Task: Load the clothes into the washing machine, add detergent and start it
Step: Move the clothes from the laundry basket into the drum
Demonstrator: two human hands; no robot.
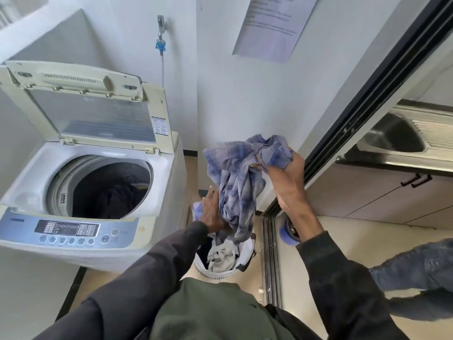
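The right grip [285, 175] is curled tight round the bunched top of a blue checked shirt [235, 177], which hangs below and left of it, over the white laundry basket [220, 274]. The left grip [212, 212], fingers straight, rests against the shirt's lower folds. The washing machine [169, 192] stands to the left, lid [93, 111] raised, dark clothes [115, 197] in its drum.

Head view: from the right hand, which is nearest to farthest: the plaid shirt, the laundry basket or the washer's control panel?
1. Plaid shirt, gripped in the right hand.
2. Laundry basket, below on the floor.
3. Control panel, far left.
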